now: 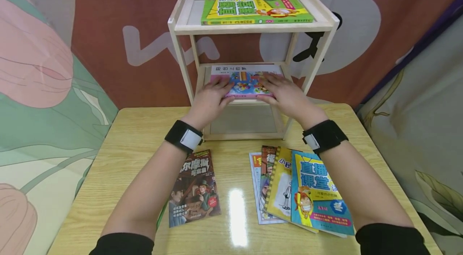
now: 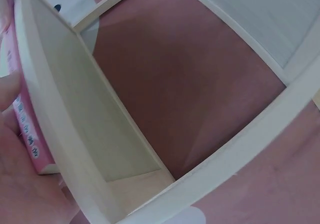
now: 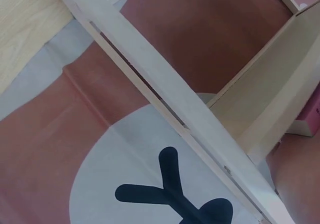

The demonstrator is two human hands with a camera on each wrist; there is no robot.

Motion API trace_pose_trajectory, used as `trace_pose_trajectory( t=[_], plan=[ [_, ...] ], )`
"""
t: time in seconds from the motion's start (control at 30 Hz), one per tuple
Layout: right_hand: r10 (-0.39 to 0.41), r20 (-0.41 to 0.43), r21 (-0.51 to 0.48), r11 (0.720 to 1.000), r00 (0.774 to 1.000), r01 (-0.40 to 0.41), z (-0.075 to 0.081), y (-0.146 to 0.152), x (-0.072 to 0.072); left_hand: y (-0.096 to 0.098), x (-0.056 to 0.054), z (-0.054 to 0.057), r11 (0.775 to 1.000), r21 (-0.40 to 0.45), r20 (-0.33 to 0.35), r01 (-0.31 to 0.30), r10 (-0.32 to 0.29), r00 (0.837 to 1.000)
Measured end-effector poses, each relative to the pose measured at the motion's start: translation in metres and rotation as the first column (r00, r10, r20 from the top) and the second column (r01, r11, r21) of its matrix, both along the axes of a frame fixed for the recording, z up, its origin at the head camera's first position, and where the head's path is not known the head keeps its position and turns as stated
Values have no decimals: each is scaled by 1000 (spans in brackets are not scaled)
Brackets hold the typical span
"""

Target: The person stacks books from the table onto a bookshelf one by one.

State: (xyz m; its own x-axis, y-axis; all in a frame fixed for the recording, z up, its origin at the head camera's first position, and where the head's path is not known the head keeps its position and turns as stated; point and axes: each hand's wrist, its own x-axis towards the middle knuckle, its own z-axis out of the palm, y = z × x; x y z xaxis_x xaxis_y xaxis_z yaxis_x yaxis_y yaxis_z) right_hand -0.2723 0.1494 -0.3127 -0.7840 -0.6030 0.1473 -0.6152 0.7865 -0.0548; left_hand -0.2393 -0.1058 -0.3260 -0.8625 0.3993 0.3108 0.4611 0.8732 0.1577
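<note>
A pink-edged picture book (image 1: 246, 82) with a blue cover lies flat on the middle shelf, over a pale book (image 1: 249, 69) whose far part shows behind it. My left hand (image 1: 211, 96) touches its left side, fingers over the cover and thumb by the front edge. Over its right side rests my right hand (image 1: 287, 96), fingers extended and thumb near the front edge. In the left wrist view the left thumb touches the pink spine (image 2: 27, 129). Only a sliver of the right hand (image 3: 300, 169) shows in the right wrist view, beside the pink book (image 3: 307, 119).
The wooden shelf rack (image 1: 253, 29) stands at the table's back, with a green and yellow book (image 1: 257, 8) on top. On the table (image 1: 126, 158), a brown comic-style book (image 1: 197, 190) lies left; a blue book (image 1: 320, 198) and several others are fanned out right.
</note>
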Motion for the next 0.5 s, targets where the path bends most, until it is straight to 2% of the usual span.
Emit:
trace_pose_trajectory(
  t=[0.33, 0.5],
  plan=[
    [-17, 48, -16, 1000, 999, 18, 0, -2, -8, -1, -4, 4, 998, 61, 91, -6, 0, 996],
    [-28, 54, -5, 1000, 998, 28, 1, -4, -8, -2, -5, 4, 997, 78, 99, -3, -5, 995]
  ],
)
